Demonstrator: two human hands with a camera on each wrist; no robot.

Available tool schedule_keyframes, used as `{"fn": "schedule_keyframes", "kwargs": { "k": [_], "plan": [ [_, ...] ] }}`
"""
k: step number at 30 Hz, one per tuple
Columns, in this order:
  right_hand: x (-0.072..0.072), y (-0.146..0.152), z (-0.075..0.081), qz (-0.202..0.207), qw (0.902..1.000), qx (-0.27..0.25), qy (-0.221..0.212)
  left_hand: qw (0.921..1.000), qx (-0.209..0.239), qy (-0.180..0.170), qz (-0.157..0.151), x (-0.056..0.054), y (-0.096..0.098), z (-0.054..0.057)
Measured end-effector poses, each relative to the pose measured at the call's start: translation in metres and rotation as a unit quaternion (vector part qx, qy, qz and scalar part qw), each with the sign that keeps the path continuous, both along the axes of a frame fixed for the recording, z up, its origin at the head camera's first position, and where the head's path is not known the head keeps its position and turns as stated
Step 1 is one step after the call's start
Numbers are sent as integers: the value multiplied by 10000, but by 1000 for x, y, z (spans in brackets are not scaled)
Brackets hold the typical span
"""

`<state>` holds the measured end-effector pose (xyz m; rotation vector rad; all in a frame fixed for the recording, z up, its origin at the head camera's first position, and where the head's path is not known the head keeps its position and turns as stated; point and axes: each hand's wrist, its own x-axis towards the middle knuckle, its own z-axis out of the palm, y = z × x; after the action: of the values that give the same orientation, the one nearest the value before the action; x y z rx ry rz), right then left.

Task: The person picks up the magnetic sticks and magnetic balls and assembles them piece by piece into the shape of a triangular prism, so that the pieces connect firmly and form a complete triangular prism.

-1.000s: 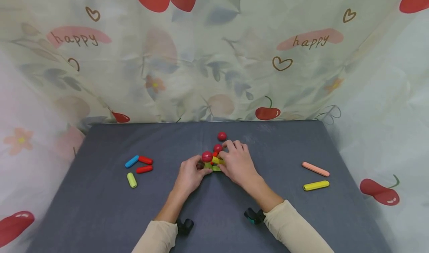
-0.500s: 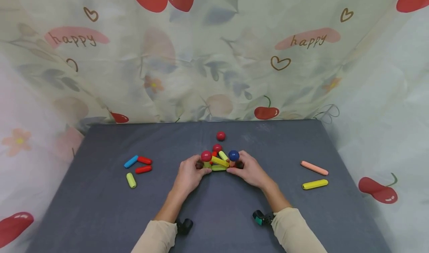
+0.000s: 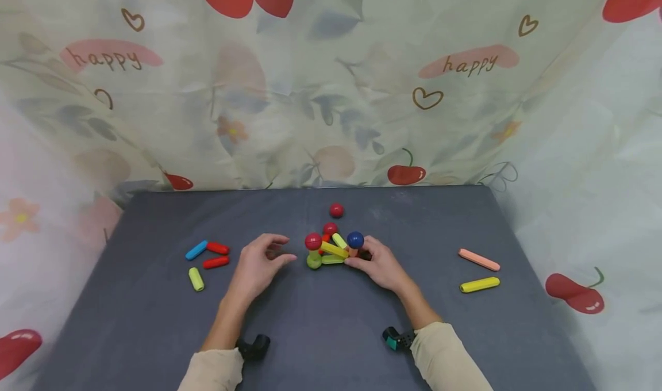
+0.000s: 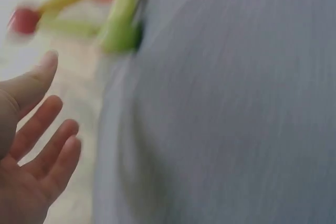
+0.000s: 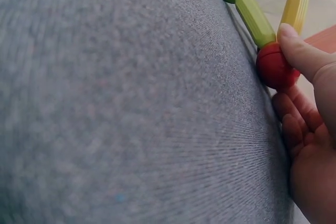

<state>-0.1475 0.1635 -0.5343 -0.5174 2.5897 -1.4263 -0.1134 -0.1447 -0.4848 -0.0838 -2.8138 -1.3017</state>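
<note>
A small ball-and-rod building toy stands mid-table. Its near edge has a green ball (image 3: 314, 261) with a red ball (image 3: 313, 241) above it, a yellow rod (image 3: 335, 249) slanting across, a light green rod (image 3: 333, 260) low down and a blue ball (image 3: 355, 240) at upper right. My right hand (image 3: 381, 266) pinches a red ball (image 5: 275, 66) at the lower right corner between thumb and fingers, clearest in the right wrist view. To the left, apart from the toy, my left hand (image 3: 257, 266) is empty, its fingers loosely bent. The left wrist view is blurred.
On the left lie a blue rod (image 3: 196, 250), two red rods (image 3: 215, 262) and a light green rod (image 3: 196, 279). A pink rod (image 3: 479, 259) and a yellow rod (image 3: 480, 285) lie on the right. Behind the toy sits a loose red ball (image 3: 337, 210); a patterned curtain rises beyond.
First my right hand moved from the toy's back to its right corner, uncovering the blue ball. Then my left hand let go of the green ball's corner and drew away left.
</note>
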Motion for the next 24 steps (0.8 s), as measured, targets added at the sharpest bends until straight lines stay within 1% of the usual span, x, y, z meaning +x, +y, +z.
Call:
{"fn": "schedule_keyframes", "kwargs": {
  "k": [3,5,7,9,10,13,15,18,21,24],
  "plan": [
    [0,0,-2,-36,10000,-54,19,9982,-292,267,460,7,-41,5],
    [0,1,-2,-55,10000,-73,32,9946,-487,318,862,14,-68,5],
    [0,1,-3,-38,9999,-87,49,9898,-655,240,1244,21,-91,3],
    [0,1,-3,-18,9999,-101,61,9858,-744,51,1501,28,-108,0],
    [1,1,-3,-13,9999,-106,79,9844,-782,-60,1577,31,-115,-1],
    [1,1,-4,-19,9998,-160,115,9809,-960,-434,1635,37,-125,-7],
    [2,2,-4,-27,9997,-181,137,9782,-1058,-675,1657,38,-127,-10],
    [3,2,-3,5,9997,-182,152,9721,-1120,-983,1812,40,-129,-11],
    [2,0,-3,30,9998,-185,114,9648,-1072,-1235,2059,40,-132,-7],
    [2,-1,-2,-4,9999,-166,19,9558,-1003,-1303,2439,39,-132,3]
  ]
}}
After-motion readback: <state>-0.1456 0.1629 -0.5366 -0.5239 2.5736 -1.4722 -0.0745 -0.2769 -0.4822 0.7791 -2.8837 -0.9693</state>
